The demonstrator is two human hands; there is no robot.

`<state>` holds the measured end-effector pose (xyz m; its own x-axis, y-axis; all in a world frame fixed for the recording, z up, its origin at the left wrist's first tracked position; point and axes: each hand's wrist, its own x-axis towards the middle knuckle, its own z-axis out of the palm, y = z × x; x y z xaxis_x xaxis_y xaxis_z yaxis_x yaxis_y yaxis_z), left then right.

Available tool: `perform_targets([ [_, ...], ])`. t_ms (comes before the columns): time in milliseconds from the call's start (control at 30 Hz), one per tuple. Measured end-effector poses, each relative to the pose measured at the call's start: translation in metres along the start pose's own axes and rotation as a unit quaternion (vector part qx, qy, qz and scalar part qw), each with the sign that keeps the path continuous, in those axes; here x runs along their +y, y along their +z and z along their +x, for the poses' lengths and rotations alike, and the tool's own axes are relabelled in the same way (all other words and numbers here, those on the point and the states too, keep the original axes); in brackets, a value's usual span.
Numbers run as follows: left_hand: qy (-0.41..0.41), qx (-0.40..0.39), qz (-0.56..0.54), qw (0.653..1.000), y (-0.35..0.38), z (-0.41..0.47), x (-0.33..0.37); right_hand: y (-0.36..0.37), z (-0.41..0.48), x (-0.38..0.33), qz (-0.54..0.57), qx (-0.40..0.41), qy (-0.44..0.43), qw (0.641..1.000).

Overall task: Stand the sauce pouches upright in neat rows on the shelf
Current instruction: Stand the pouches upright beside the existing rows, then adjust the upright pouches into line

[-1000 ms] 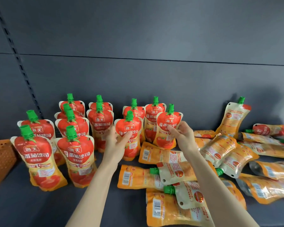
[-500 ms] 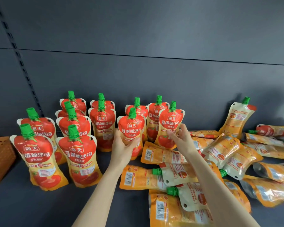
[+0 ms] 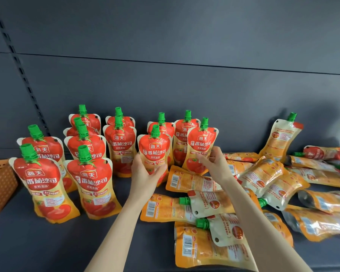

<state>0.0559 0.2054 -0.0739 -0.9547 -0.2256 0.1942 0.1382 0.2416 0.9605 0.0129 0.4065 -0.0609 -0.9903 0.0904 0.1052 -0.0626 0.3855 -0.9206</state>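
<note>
Pouches stand in rough rows across the left and centre of the shelf (image 3: 37, 250); a heap (image 3: 279, 195) lies flat at right. Left hand (image 3: 145, 174) wraps one upright pouch (image 3: 154, 154) at centre; right hand (image 3: 214, 163) pinches its neighbour (image 3: 201, 146), both half-closed.

Glossy plastic pouches (image 3: 92, 185), matt grey shelf (image 3: 37, 248), perforated orange basket (image 3: 0, 183)
</note>
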Motion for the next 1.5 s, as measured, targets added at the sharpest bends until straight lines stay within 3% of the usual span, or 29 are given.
perform_targets([
  [233,0.025,0.004,0.056,0.998,-0.005,-0.031,-0.002,-0.019,-0.036,-0.003,-0.068,0.041,-0.032,0.996],
  [333,0.101,0.019,0.087,0.991,0.003,-0.057,0.004,-0.032,-0.058,-0.002,-0.116,0.033,-0.067,0.990],
  [433,0.149,-0.018,0.132,0.980,0.015,-0.077,0.011,-0.049,-0.074,0.003,-0.167,0.006,-0.076,0.983],
  [567,0.123,-0.105,0.211,0.964,0.028,-0.093,0.021,-0.066,-0.091,0.017,-0.247,-0.081,-0.071,0.963],
  [767,0.035,-0.117,0.384,0.915,0.048,-0.090,0.029,-0.076,-0.097,0.034,-0.303,-0.112,-0.107,0.940],
  [1000,0.020,-0.054,0.249,0.967,0.046,-0.091,0.042,-0.079,-0.101,0.042,-0.284,-0.090,-0.154,0.942],
  [1233,0.112,0.005,0.110,0.988,0.051,-0.088,0.083,-0.087,-0.103,0.041,-0.133,-0.114,-0.149,0.973],
  [1333,0.142,-0.012,0.090,0.986,0.056,-0.082,0.093,-0.091,-0.102,0.034,-0.085,-0.097,-0.140,0.982],
  [1500,0.110,-0.065,0.049,0.991,0.062,-0.073,0.079,-0.100,-0.090,0.034,0.013,-0.049,-0.124,0.991],
])
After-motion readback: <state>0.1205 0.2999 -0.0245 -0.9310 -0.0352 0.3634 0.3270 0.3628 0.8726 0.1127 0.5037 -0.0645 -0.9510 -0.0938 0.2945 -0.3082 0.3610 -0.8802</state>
